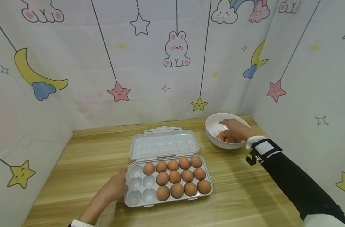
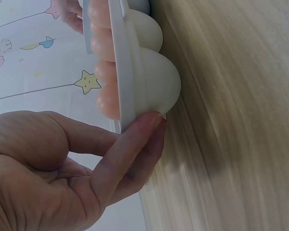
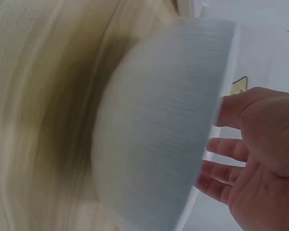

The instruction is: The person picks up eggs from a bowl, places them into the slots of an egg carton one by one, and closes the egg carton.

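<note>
A white plastic egg tray (image 1: 136, 172) lies open on the wooden table, its lid (image 1: 163, 143) folded back. Several brown eggs (image 1: 175, 176) fill its middle and right cells; the left cells are bare. My left hand (image 1: 122, 180) rests against the tray's left edge. In the left wrist view its straight fingertips (image 2: 151, 120) touch the tray rim (image 2: 127, 62) beside the eggs (image 2: 103, 43). My right hand (image 1: 223, 127) reaches into a white bowl (image 1: 213, 125) at the back right, just above a few brown eggs (image 1: 225, 138). The right wrist view shows its fingers (image 3: 216, 144) spread and relaxed over the bowl (image 3: 159, 125), holding nothing visible.
The wooden table (image 1: 90, 151) has bare surface left of and in front of the tray. Cartoon-printed fabric walls (image 1: 172, 63) close it in at the back and both sides. The bowl stands close to the right wall.
</note>
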Action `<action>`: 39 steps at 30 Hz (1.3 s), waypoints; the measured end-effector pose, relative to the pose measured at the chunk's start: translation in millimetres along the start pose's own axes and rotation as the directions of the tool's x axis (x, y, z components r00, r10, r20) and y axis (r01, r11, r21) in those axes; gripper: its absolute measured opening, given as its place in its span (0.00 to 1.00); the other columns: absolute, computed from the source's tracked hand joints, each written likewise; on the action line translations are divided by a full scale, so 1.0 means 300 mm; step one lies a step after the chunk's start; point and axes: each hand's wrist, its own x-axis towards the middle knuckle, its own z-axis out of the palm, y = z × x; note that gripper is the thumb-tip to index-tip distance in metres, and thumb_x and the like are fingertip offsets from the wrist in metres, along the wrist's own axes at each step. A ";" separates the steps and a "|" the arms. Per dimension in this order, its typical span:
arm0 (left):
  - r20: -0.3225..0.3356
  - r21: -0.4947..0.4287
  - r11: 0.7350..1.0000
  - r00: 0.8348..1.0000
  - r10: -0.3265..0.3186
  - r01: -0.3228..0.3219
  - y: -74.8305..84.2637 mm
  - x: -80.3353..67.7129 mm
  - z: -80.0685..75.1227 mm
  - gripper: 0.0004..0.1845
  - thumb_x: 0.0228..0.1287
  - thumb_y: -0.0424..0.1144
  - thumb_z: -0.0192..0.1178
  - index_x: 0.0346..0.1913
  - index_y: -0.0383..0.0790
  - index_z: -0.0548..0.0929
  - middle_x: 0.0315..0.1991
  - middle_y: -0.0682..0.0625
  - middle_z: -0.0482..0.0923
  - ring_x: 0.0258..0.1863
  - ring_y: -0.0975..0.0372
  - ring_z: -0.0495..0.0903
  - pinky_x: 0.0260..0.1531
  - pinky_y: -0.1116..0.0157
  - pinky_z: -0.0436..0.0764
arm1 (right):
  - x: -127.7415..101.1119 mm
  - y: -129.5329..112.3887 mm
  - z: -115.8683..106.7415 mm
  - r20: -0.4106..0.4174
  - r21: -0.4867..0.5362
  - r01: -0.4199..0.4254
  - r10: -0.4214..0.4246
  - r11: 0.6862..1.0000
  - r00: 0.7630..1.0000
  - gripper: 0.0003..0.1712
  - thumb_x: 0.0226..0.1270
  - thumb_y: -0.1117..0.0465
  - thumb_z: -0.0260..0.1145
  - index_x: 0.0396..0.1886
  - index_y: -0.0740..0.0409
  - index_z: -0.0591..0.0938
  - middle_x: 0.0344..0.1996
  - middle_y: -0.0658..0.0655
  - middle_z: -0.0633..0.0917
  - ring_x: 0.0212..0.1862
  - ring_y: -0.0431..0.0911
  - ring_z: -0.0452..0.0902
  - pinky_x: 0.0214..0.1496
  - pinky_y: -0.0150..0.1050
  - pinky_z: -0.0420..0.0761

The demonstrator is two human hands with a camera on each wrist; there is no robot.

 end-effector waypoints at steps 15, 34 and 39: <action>-0.013 0.042 0.999 1.000 0.008 -0.008 0.007 -0.003 -0.003 0.33 0.45 0.18 0.52 0.60 0.16 0.58 0.39 0.30 0.76 0.38 0.48 0.79 0.32 0.55 0.83 | 0.066 0.023 0.087 0.088 0.168 -0.040 0.026 0.985 0.996 0.22 0.65 0.67 0.53 0.60 0.63 0.73 0.43 0.57 0.82 0.41 0.46 0.76 0.44 0.42 0.75; -0.002 0.026 1.000 1.000 -0.005 0.005 0.007 0.000 -0.005 0.34 0.45 0.17 0.52 0.60 0.16 0.57 0.38 0.30 0.77 0.37 0.48 0.79 0.29 0.56 0.83 | 0.052 -0.017 0.066 0.217 0.187 -0.121 0.079 0.975 0.973 0.11 0.70 0.67 0.49 0.33 0.58 0.79 0.17 0.52 0.71 0.22 0.45 0.67 0.25 0.36 0.64; -0.007 0.029 1.000 1.000 0.000 0.000 0.001 0.001 -0.004 0.34 0.45 0.18 0.52 0.60 0.16 0.57 0.37 0.32 0.77 0.36 0.49 0.79 0.30 0.56 0.83 | 0.054 0.001 0.074 0.169 0.212 -0.082 0.046 0.974 0.985 0.12 0.71 0.64 0.50 0.46 0.60 0.78 0.20 0.51 0.76 0.27 0.44 0.72 0.38 0.40 0.73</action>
